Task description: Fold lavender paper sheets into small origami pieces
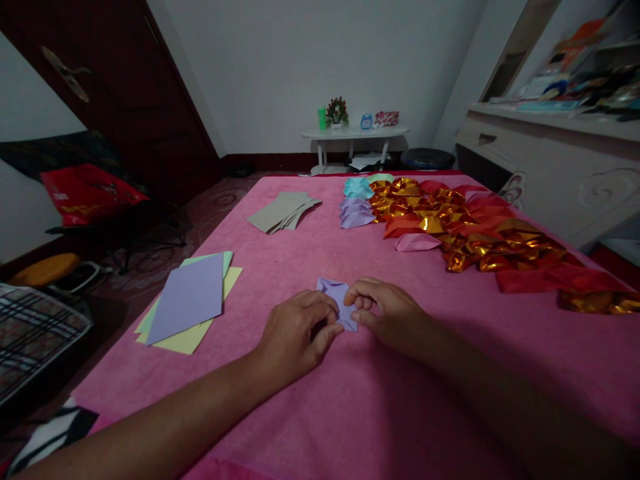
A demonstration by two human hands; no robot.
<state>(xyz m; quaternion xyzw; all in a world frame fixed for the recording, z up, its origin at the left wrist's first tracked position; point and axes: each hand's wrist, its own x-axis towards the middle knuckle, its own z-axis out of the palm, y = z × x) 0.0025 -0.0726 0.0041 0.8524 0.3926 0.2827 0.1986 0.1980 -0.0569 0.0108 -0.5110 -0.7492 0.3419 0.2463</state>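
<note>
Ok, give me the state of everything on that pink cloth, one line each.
purple paper, partly folded, pinched by both hands
left hand, fingers closed on the paper's left side
right hand, fingers pinching its right side
coloured sheets, unfolded, loosely stacked, purple on top
grey sheets, unfolded, fanned out
gold and red pieces, folded, heaped together
pink piece, folded, at the heap's near edge

Room in a home, prob. a bedroom or living rm. Dark wooden door (pixel 125 87) w/ lever handle at left, plain white walls. Small white side table (pixel 355 133) by far wall w/ a potted plant (pixel 337 111) & knick-knacks. Pale carved cabinet (pixel 550 167) at right, cluttered shelves above. Pink cloth (pixel 400 400) over the work surface, w/ coloured paper sheets (pixel 187 300) & a part-folded lilac paper piece (pixel 340 297): hobby craft, home setting.
</note>
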